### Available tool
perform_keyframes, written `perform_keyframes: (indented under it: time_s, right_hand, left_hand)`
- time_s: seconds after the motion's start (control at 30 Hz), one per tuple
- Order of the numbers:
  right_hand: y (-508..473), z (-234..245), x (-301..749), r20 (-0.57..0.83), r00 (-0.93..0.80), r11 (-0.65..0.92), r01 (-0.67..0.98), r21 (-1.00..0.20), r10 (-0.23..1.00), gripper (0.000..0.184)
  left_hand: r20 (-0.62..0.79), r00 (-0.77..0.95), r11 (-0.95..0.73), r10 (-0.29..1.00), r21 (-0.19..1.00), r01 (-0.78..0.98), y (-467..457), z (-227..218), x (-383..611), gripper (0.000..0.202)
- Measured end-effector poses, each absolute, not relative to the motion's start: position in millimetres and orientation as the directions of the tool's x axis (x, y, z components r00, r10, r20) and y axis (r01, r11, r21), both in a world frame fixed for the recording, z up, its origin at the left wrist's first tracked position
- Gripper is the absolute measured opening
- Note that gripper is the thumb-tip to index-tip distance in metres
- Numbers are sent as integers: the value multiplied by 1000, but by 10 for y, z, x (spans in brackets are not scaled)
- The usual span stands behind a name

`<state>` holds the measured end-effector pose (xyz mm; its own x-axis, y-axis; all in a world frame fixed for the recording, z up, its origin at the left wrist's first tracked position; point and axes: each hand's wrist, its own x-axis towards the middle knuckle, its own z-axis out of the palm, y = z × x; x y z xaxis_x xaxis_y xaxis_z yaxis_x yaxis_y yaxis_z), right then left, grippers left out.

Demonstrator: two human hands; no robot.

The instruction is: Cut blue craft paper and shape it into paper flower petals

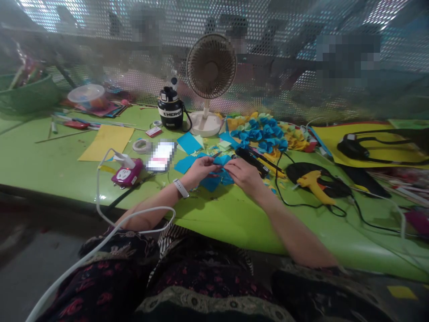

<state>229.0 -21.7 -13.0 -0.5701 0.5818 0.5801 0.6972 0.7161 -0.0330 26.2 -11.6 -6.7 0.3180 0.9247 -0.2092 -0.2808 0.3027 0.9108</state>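
Dark floral fabric (201, 286) fills the bottom of the view, and a white cable (144, 219) runs across the left forearm, just above a white-strapped watch (181, 188). Over the green tabletop (228, 223), the left hand (200, 170) and right hand (244, 175) press close together, apparently pinching folded blue paper (223, 160) from either side. Their fingers hide most of its folds, so the exact hold is hard to make out. Loose blue paper scraps (214, 182) lie beneath the hands. A black tool (250, 161) sits against the right hand, but whether it is gripped is unclear. Blue paper flowers (259, 134) lie just beyond, and a yellow glue gun (313, 188) rests to the right. A broad stretch of tabletop separates the hands from its near edge.
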Motion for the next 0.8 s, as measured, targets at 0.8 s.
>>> perform_keyframes:
  time_s: [0.8]
  right_hand:
    - [-343,-127,2131,646,-390,623,763,-172,656,24]
  left_hand:
    - [-76,337,237,938,851,-469,-114,-214,305,51]
